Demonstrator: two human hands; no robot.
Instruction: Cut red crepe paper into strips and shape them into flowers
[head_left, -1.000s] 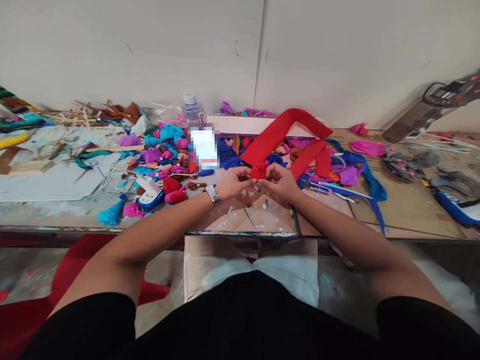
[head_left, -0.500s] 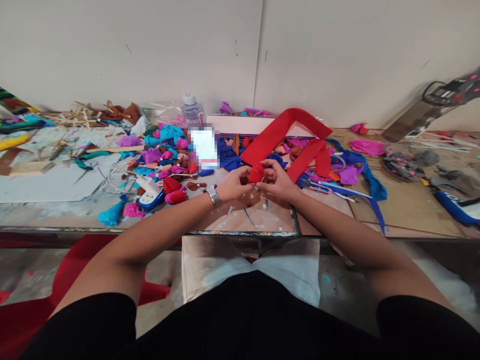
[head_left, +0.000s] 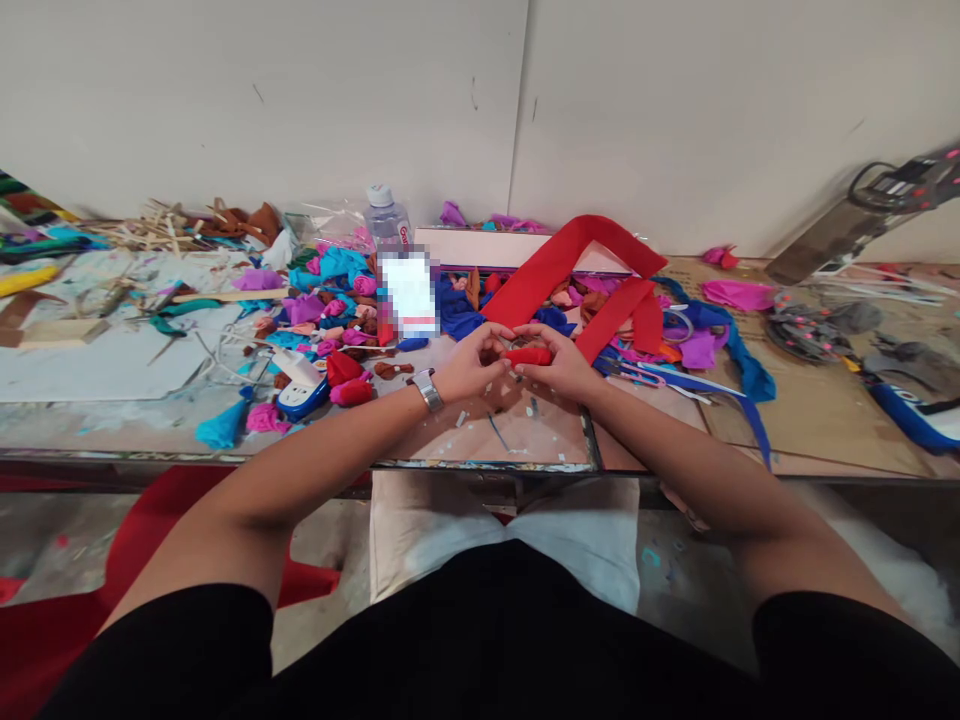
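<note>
Red piece (head_left: pixel 529 356): just on the wearer's side of red strip (head_left: pixel 547 262), long axis left-right | right hand (head_left: pixel 562 364): nearer, pinching it | left hand (head_left: pixel 472 364): fingers curled at its left end, grip cannot be told

We would call this a craft workshop. Our bench (head_left: pixel 551 440) runs along a pale, scuffed wall (head_left: pixel 300 110) of 2 panels, its top spotted with flecks (head_left: pixel 462 419) (paint or glue, we cannot tell which). We see bright scraps (head_left: pixel 220 428) heaped across it, thin sticks (head_left: pixel 161 235) in a pile, green-handled pliers (head_left: pixel 166 325), scissors (head_left: pixel 651 378), a flat sheet of cardboard (head_left: pixel 825 425) and a blue-and-white power socket (head_left: pixel 293 399).
</note>
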